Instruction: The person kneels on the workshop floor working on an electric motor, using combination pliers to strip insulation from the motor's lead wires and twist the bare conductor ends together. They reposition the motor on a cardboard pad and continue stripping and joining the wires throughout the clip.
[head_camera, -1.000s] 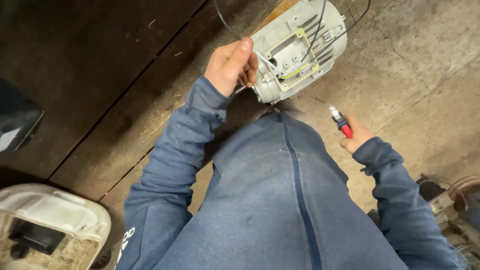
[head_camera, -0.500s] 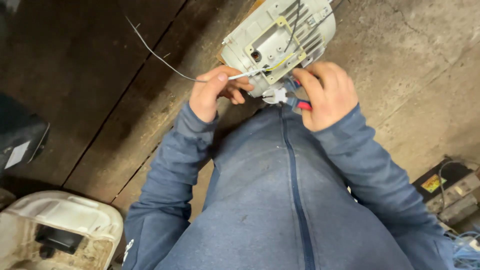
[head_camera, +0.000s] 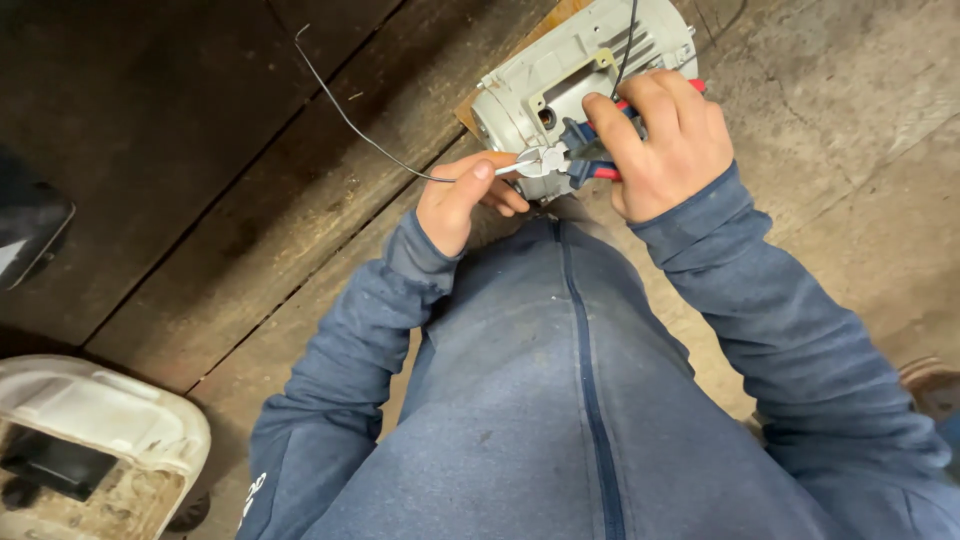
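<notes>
Pliers cutting a thin wire beside a motor housing.
Left hand (head_camera: 462, 200) pinches the wire (head_camera: 350, 115) trailing toward ten o'clock; right hand (head_camera: 665, 145) squeezes red-handled pliers (head_camera: 560, 160) against the grey motor housing (head_camera: 560, 75); keeping the wire taut looks wise.

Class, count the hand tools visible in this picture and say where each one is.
1. A pair of pliers with red and blue handles is gripped in the right hand, its jaws on the thin wire pinched by the left hand. Others may be hidden behind the motor housing.

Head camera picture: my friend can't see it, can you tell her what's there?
The right hand grips red-and-blue pliers on a thin wire that the left hand pinches, beside a grey metal motor on the floor.
</notes>
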